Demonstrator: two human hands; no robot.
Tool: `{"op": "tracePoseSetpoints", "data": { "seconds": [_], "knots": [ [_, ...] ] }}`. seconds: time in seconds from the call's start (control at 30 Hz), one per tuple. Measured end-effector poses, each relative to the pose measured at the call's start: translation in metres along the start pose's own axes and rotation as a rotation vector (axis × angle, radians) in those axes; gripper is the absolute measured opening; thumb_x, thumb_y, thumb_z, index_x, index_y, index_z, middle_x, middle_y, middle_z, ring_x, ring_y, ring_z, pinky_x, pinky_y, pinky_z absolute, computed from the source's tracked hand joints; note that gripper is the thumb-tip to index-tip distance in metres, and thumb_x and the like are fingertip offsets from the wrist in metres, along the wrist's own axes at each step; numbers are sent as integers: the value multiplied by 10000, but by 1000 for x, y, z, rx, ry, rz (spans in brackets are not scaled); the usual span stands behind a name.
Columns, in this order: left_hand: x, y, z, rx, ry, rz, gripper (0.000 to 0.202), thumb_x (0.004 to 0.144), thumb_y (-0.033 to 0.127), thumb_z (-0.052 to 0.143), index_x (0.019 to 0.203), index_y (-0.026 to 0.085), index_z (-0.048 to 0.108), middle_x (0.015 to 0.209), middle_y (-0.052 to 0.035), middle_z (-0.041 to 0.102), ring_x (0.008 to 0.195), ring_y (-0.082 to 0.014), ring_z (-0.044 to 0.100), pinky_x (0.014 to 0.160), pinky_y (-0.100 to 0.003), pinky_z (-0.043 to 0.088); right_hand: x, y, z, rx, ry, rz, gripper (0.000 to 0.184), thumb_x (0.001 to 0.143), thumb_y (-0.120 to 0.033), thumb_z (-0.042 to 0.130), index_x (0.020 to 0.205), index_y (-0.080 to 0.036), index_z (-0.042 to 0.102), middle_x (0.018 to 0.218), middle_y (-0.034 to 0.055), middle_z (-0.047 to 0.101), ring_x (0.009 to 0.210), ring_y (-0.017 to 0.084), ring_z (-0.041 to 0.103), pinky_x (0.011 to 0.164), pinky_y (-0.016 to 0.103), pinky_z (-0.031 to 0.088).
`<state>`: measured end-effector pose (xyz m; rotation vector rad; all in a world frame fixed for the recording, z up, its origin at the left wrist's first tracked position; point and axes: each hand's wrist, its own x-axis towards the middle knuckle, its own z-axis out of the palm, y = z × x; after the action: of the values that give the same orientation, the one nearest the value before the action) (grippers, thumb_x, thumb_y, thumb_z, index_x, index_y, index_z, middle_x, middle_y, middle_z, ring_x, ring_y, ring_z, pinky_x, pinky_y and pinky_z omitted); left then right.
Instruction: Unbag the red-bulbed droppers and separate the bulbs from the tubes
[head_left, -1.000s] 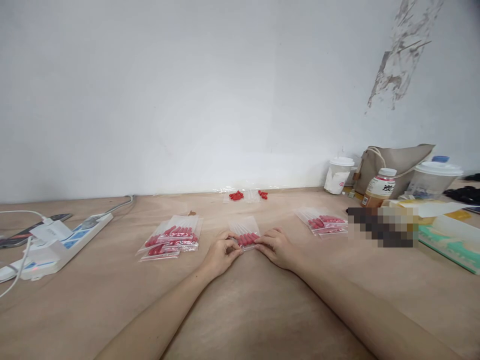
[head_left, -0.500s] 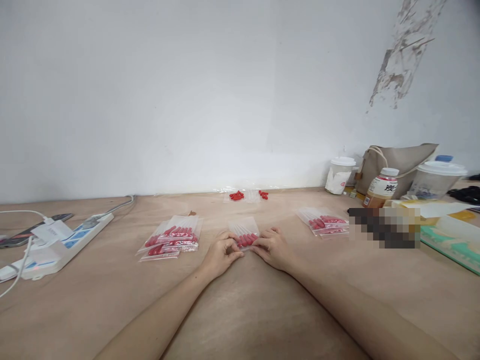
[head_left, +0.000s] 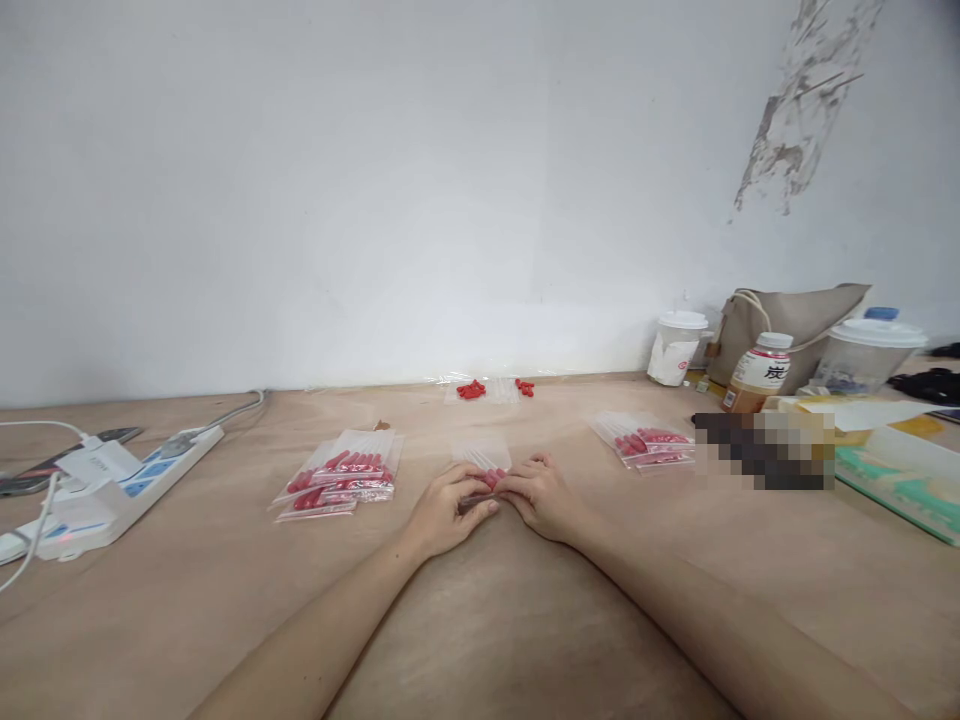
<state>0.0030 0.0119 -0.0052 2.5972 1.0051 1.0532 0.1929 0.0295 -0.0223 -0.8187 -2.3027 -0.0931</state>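
On the desk, the left stack of filled bags lies at 9 o'clock from the hands, the right stack at 2 o'clock and loose red pieces at 12 o'clock, none in the way. Since a second ago the fingers have drawn together, hiding more red. The left grip and right grip pinch the near edge of the small clear bag, which lies between them.

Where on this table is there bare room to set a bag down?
Bare table lies between the power strip and the left bag stack, and near either forearm. A narrower strip separates the loose red pieces from the small bag pinched by left hand and right hand. Around the bottle it is crowded.
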Motion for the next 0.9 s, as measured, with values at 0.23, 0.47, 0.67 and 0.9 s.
{"op": "tracePoseSetpoints", "data": {
  "seconds": [0.23,0.47,0.67,0.9],
  "knots": [
    [4,-2,6,14,18,22,199,829,185,435,829,197,634,972,-47,612,939,-151,536,845,-315,429,1,-7,-4,-157,144,358,254,750,-448,532,821,-208,574,840,50,622,833,198,533,837,393,247],
    [4,-3,2,115,112,-70,168,789,183,484,705,201,629,871,-30,630,859,-168,532,815,-357,398,1,-15,10,-146,128,758,560,619,-719,451,727,-184,577,878,155,563,917,338,492,788,538,279],
    [3,-1,3,122,145,-104,174,796,194,480,689,194,617,838,-23,636,828,-164,534,798,-349,394,2,-14,9,-66,120,682,499,628,-660,510,828,-209,586,1020,142,543,1009,328,463,873,625,177],
    [2,-2,5,44,181,-184,177,793,219,491,669,192,614,808,-20,633,800,-157,542,784,-341,409,3,-12,-4,-141,129,194,164,681,-342,628,816,-258,587,1143,36,499,1152,243,348,987,512,107]
  ]
}}
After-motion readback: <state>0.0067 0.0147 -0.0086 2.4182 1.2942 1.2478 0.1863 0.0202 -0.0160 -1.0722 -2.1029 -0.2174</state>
